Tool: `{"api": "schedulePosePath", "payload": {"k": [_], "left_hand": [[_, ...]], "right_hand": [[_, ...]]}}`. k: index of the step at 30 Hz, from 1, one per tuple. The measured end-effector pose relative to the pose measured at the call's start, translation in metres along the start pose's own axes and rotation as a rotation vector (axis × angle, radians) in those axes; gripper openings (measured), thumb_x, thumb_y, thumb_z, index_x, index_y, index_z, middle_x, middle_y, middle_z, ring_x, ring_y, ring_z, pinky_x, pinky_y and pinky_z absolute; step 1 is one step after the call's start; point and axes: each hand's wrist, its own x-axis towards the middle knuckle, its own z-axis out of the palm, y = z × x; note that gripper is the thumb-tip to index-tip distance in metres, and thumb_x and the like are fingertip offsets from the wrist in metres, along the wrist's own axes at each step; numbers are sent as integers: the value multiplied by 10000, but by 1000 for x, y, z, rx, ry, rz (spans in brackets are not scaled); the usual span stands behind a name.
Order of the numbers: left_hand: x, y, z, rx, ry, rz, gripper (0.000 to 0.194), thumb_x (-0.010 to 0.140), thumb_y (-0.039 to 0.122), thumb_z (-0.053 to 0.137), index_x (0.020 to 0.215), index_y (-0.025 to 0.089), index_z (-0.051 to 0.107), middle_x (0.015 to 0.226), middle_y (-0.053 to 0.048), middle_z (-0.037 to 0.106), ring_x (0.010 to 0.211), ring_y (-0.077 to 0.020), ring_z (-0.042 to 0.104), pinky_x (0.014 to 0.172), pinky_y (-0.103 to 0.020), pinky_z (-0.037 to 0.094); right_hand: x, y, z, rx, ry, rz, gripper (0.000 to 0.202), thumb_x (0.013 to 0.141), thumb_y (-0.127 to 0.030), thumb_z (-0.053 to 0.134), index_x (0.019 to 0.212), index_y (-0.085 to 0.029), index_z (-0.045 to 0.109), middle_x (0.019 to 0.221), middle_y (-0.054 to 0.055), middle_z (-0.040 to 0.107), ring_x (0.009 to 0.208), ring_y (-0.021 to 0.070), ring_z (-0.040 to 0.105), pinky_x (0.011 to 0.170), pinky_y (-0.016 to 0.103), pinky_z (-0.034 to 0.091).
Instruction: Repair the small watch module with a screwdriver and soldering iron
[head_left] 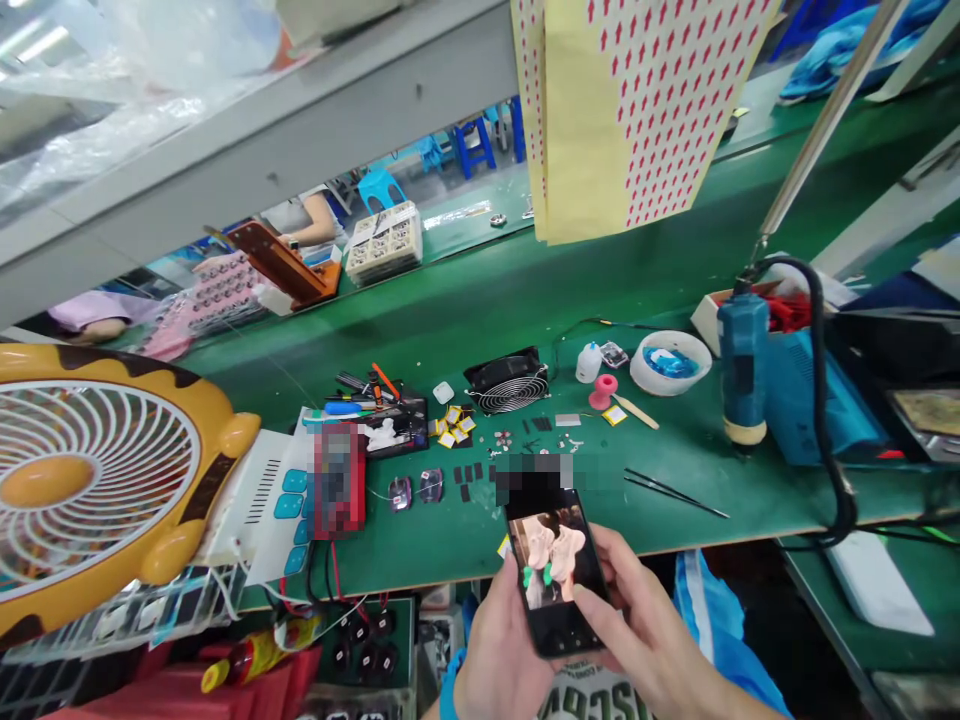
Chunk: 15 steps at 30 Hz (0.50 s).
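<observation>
A black smartphone [556, 625] with a lit screen is held upright and slightly tilted in front of me, near the bench edge. My left hand [491, 640] wraps round its left side and lower edge. My right hand [637, 615] grips the right side, fingers behind it and the thumb on the lower screen. A picture of pale shoes fills part of the display. Beyond the phone, small black pieces [478, 471] and several yellow-wrapped flat battery cells [455, 425] lie on the green bench. Black tweezers [675, 493] rest to the right of the phone.
An orange fan [97, 490] and a red instrument [337, 480] occupy the left. A black cooling fan [514, 380], a pink spool [602, 391] and a white tub [670, 362] stand farther back. A blue electric screwdriver [744, 360] hangs at right. Across the bench, a person's arm [315, 222] shows.
</observation>
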Motion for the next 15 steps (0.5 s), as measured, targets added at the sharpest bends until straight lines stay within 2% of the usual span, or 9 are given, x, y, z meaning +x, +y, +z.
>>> {"api": "schedulePosePath", "payload": {"k": [4,9,12,15], "left_hand": [[-3,3,6,-10,13,4,705,923,899,968,1397,382,1038,1472,-170,1001,1537,-535,862,1134,-651,799],[-7,8,10,9,55,-15,751,836,942,1013,1348,393,1053,1465,-150,1009,1512,-554,873,1137,-666,787],[-9,9,9,22,58,-42,670,885,907,996,1335,414,1054,1523,-132,993,1541,-552,861,1190,-688,765],[-10,8,8,-29,43,13,611,938,849,979,1336,391,1054,1496,-143,1001,1573,-537,847,1251,-697,740]], "right_hand": [[0,-3,-8,-34,-4,-21,651,1085,-833,848,1562,-399,933,1434,159,979,1307,468,940,1230,604,797],[-4,8,-13,-118,-3,20,663,1153,-804,755,1664,-404,888,1638,139,933,1530,478,868,1291,575,770],[-6,17,-16,-142,12,39,651,1166,-779,755,1690,-414,877,1700,112,912,1605,470,836,1333,541,746],[-6,18,-16,-120,18,51,639,1172,-791,756,1693,-438,870,1713,94,907,1586,440,845,1285,526,777]]}}
